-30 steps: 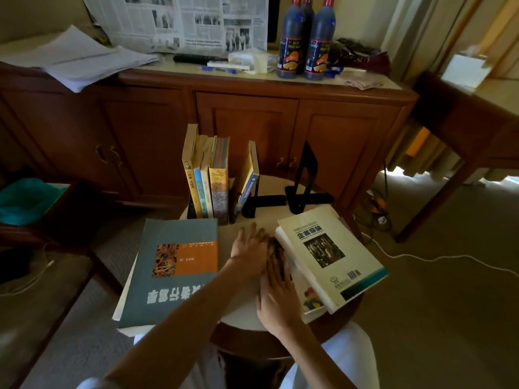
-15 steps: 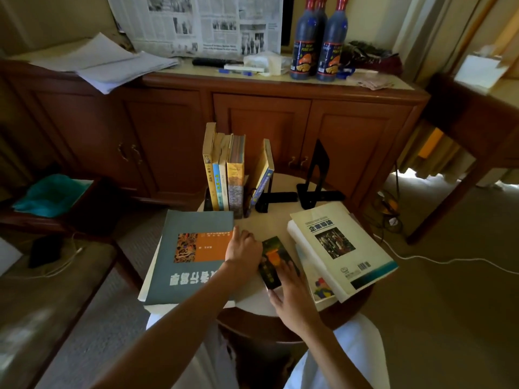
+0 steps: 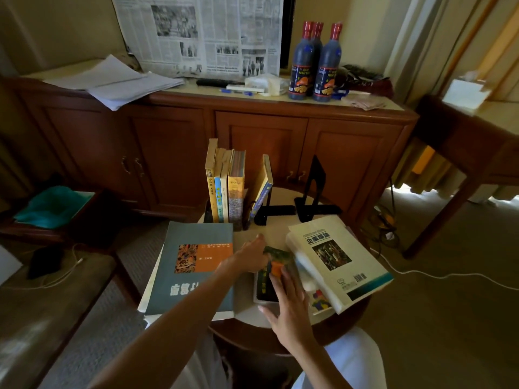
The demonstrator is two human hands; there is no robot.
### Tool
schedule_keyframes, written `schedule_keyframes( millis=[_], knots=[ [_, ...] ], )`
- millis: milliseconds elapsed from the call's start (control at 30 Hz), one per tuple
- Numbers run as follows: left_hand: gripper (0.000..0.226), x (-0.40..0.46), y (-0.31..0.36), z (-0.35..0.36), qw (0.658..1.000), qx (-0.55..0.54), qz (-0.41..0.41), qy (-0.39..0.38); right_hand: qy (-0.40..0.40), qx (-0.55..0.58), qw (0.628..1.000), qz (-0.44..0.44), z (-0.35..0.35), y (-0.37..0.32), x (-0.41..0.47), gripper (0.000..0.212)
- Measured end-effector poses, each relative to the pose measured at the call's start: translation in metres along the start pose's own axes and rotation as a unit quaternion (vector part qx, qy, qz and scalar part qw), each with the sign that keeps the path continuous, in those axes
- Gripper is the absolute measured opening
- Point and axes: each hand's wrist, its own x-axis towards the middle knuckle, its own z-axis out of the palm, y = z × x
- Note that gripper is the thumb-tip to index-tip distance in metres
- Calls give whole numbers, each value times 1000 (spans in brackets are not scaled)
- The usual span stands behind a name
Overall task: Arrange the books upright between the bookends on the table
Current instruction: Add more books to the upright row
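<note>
A small dark book with a green and orange cover lies mid-table between my hands. My left hand pinches its far edge. My right hand rests flat on its near right part, thumb by the near edge. Several books stand upright at the back left of the round table. A blue-spined book leans against one black bookend. A second black bookend stands to its right. A large grey book lies flat on the left. A white book tops a stack on the right.
Behind the table runs a wooden cabinet with three dark bottles, newspaper and loose papers on it. A low seat is at my left. A white cable crosses the carpet on the right, below a side table.
The small dark book has come out from beside the white book's stack into the open. My left hand has moved from its left side to its far edge; my right hand has stayed on it.
</note>
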Motion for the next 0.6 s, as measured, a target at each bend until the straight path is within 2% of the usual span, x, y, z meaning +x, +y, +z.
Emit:
schedule_keyframes(
  millis=[67,233,300,333,400,467,533,600],
  knots=[
    [30,1,0,0,1000,-29,6,8,-3,22,1000,4,3,0,5,79],
    [27,4,-6,-5,995,-79,-20,49,60,182,981,-14,-15,-12,13,46],
    [26,4,-3,-12,985,-156,-43,63,46,220,974,-1,-27,-14,14,46],
    [27,4,-2,-17,972,-217,-63,65,21,239,971,7,-32,-14,14,54],
    [27,2,3,-32,937,-328,-113,37,-30,256,966,-3,-37,-12,14,77],
    [18,2,6,-50,904,-400,-150,-23,-35,234,971,-23,-40,-12,18,88],
    [12,0,12,-68,880,-441,-164,-70,24,199,979,-41,-44,-11,27,81],
    [19,-2,17,-80,870,-456,-156,-100,101,178,977,-54,-48,-6,40,64]
  ],
)
